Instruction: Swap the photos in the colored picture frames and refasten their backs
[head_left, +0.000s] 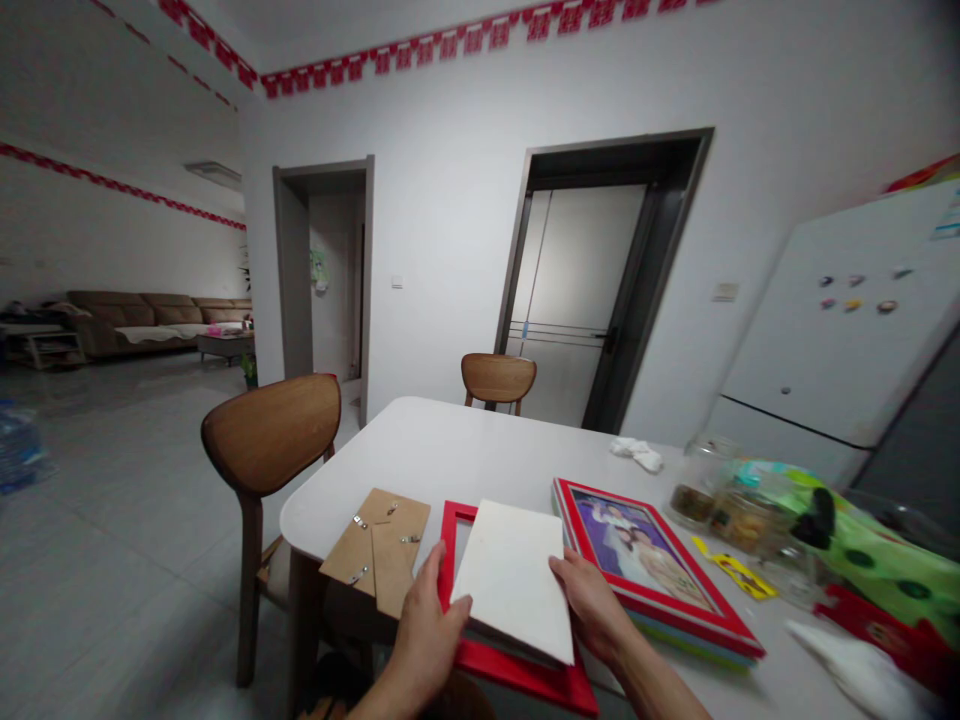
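Head view: white backing board (511, 580) gripped between left hand (424, 625) and right hand (591, 600), 1 on each long edge; long axis pointing forward, about equally near both hands. Red picture frame (517, 672) just beneath. Left of left hand, brown frame back (373, 545); right of right hand, framed photo (649, 565) on bench (442, 450).

Soft even room light, faint shadows; wide-angle bending at edges, refrigerator (840, 320) skewed; right hand (589, 600) slightly soft.
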